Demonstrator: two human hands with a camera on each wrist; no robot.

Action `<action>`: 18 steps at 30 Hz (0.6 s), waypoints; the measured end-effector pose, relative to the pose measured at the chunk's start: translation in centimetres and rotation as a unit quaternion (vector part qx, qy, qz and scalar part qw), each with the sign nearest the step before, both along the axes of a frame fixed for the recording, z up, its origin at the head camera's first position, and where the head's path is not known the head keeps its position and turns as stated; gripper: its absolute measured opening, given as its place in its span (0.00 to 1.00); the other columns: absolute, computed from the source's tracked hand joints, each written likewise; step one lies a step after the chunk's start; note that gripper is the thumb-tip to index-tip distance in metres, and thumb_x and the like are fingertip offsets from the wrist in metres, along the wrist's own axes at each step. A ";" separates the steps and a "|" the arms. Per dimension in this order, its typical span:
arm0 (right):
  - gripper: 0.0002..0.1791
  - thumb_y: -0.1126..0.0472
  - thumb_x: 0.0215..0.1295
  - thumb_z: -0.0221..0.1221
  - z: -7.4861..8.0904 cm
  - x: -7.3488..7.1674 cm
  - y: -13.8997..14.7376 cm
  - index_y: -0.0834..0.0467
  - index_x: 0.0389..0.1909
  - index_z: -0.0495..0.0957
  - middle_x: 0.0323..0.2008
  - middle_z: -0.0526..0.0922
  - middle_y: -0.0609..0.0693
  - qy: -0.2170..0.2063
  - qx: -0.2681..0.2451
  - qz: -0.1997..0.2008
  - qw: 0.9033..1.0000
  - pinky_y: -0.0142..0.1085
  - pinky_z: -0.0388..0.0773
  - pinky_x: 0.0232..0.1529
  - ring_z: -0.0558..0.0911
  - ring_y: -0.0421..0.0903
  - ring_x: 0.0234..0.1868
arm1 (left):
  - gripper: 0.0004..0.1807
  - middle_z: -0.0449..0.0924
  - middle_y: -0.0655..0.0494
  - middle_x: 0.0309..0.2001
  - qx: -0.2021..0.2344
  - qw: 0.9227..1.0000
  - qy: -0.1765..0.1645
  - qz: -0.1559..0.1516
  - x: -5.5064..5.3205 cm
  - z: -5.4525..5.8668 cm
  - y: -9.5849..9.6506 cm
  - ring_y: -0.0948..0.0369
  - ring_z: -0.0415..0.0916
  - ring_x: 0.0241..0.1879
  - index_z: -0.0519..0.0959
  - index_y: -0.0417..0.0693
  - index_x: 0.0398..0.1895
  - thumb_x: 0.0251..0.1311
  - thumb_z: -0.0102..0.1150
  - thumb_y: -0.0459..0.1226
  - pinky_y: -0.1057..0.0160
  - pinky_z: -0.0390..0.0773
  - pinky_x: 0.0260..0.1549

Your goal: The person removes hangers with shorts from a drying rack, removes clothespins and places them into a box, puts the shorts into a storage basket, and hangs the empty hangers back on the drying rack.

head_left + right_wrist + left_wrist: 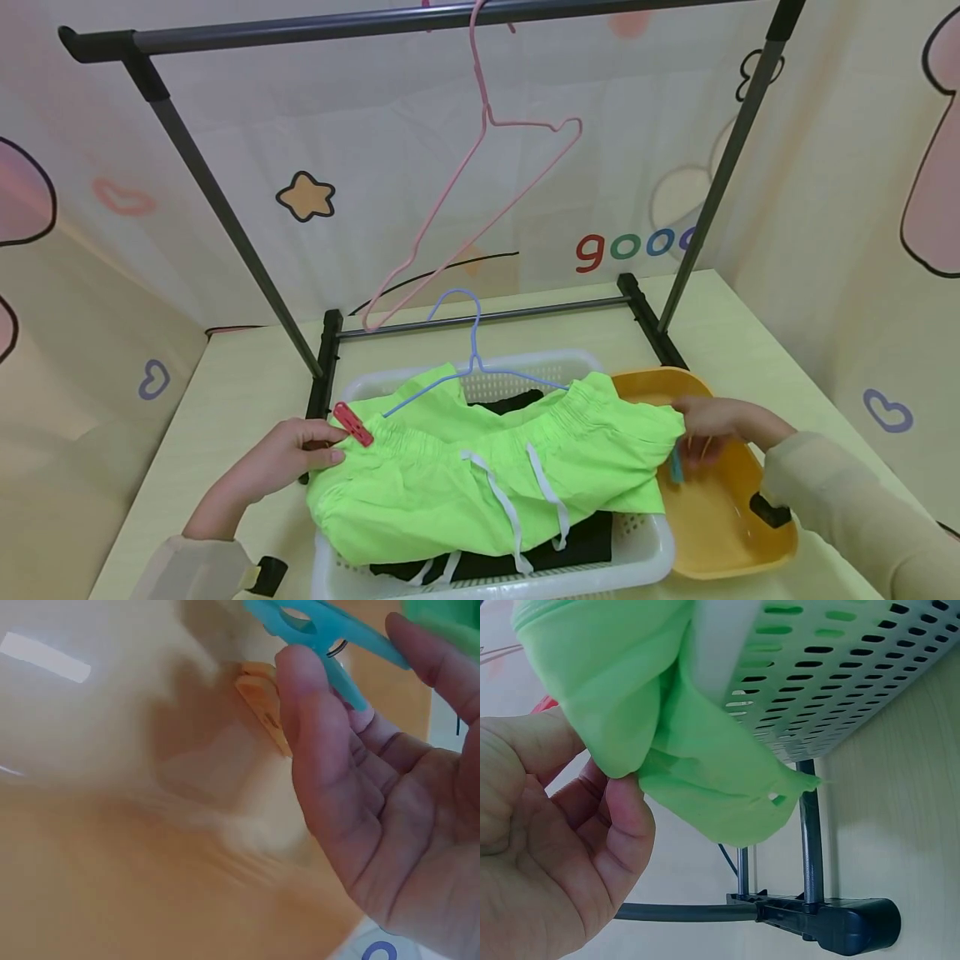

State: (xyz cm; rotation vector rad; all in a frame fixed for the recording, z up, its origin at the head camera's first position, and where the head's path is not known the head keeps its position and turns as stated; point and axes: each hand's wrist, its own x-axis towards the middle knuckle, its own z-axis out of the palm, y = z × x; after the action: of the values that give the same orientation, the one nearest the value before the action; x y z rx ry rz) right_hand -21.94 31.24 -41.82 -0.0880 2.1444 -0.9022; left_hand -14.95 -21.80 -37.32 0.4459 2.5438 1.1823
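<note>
Neon green shorts (420, 500) with white drawstrings lie spread over a white basket (648, 554). A blue hanger (476, 337) reaches into their waistband, its hook standing upward. At the left end of the waistband is a red clothespin (352, 423); my left hand (288, 454) pinches the green cloth beside it. My right hand (720, 421) is at the shorts' right end, over an orange-yellow basin (727, 525). In the right wrist view it holds a teal clothespin (330, 630) between thumb and fingers. An orange clothespin (259, 697) lies in the basin.
A black rack with a top bar (300, 29) stands behind the basket, its feet on the pale table (225, 400). One pink hanger (450, 187) hangs from that bar. Black clothing (585, 537) lies in the basket under the shorts.
</note>
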 end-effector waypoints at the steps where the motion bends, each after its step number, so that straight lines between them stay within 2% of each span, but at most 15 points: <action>1: 0.23 0.61 0.58 0.52 -0.1 0.1 0.0 0.65 0.52 0.58 0.22 0.78 0.54 -0.001 0.000 0.000 1.000 0.35 0.77 0.23 0.78 0.44 0.19 | 0.18 0.77 0.47 0.38 -0.001 1.000 0.001 0.001 0.0 0.0 0.0 0.71 0.68 0.31 0.77 0.36 0.44 0.53 0.57 0.39 0.71 0.72 0.31; 5: 0.21 0.60 0.57 0.56 -0.4 0.3 -0.2 0.64 0.47 0.61 0.21 0.78 0.53 0.006 0.001 0.010 1.000 0.35 0.77 0.22 0.78 0.43 0.18 | 0.18 0.77 0.47 0.37 0.000 1.000 0.000 0.002 0.1 0.0 0.0 0.71 0.68 0.31 0.77 0.36 0.44 0.53 0.57 0.39 0.70 0.72 0.31; 11: 0.12 0.58 0.52 0.59 -1.0 0.7 -0.6 0.62 0.30 0.72 0.17 0.79 0.53 0.009 0.010 0.019 1.000 0.34 0.75 0.18 0.78 0.42 0.14 | 0.17 0.77 0.47 0.36 0.004 1.000 0.001 0.000 0.1 0.0 0.0 0.71 0.68 0.30 0.77 0.35 0.44 0.53 0.57 0.39 0.71 0.72 0.30; 18: 0.11 0.58 0.50 0.60 -1.1 1.2 -1.1 0.63 0.22 0.75 0.14 0.79 0.52 0.007 0.046 0.013 0.999 0.31 0.75 0.18 0.78 0.40 0.13 | 0.18 0.77 0.47 0.37 0.004 1.000 0.003 0.002 0.1 0.0 0.0 0.72 0.68 0.31 0.77 0.35 0.43 0.53 0.57 0.39 0.71 0.72 0.31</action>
State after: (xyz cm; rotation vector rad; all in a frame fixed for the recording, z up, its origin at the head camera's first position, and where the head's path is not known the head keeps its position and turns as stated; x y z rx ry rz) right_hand -20.77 30.14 -42.96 -0.0760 2.1887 -0.7891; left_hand -14.85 -21.76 -37.36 0.4484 2.5464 1.1951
